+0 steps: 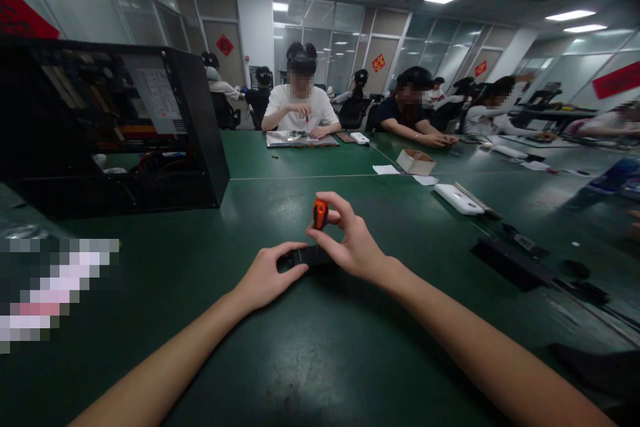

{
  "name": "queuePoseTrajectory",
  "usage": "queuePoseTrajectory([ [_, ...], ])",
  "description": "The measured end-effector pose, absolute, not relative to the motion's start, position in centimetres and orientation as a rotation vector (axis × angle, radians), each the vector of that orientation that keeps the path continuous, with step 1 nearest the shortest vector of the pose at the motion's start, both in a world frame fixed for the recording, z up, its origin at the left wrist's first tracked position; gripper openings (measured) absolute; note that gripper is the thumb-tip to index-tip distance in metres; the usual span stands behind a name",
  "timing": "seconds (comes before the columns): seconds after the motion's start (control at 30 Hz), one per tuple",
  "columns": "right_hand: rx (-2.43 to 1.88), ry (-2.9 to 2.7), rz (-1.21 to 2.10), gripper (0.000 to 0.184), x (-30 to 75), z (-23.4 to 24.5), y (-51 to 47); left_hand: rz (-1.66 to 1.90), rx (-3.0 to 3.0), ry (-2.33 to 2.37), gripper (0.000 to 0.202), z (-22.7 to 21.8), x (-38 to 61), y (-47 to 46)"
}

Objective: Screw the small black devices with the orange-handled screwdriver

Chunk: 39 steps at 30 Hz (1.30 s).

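Note:
Between the thumb and fingers of my right hand (353, 237) is the handle of an orange and black screwdriver (321, 213), held upright. Its shaft points down at a small black part (313, 257) lying on the green table (280, 360). Whether the tip sits in a screw, I cannot make out. My left hand (267, 277) grips the left end of that black part, thumb on the near side and fingers on the far side. My right hand hides some of the part's right end.
An open black computer case (200, 127) stands at the left. Toward the right lie a white power strip (457, 199), a small cardboard box (416, 161) and a long black part (510, 261). Across the table a person in a white shirt (280, 103) works on a flat panel (300, 140).

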State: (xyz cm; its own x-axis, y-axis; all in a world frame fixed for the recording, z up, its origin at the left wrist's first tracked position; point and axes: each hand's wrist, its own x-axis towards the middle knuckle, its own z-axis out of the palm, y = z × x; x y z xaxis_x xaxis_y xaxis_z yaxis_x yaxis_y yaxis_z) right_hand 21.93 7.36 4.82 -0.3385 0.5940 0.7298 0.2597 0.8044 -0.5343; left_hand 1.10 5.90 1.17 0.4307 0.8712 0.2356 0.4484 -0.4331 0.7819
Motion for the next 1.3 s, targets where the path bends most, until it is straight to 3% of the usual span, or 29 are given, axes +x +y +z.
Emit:
queuePoseTrajectory([
  [0.33,-0.639,-1.973,0.597,0.060,23.4,4.6,9.8,0.825,2.057,1.153,0.038,1.4,1.1,5.5],
  [0.6,-0.497,-2.134,0.285,0.062,24.8,5.2,9.6,0.781,2.104,1.141,0.039,1.5,1.0,5.4],
  [0.73,-0.500,-2.200,0.149,0.044,24.3,7.1,8.2,0.804,2.114,1.107,0.037,1.3,1.0,5.5],
  [0.87,-0.642,-2.293,0.241,0.026,23.9,9.3,6.7,0.796,2.119,1.112,0.038,1.3,1.0,5.5],
  [1.3,-0.835,-2.160,0.216,0.025,26.4,10.3,8.8,0.772,2.117,1.129,0.040,1.3,0.9,5.3],
])
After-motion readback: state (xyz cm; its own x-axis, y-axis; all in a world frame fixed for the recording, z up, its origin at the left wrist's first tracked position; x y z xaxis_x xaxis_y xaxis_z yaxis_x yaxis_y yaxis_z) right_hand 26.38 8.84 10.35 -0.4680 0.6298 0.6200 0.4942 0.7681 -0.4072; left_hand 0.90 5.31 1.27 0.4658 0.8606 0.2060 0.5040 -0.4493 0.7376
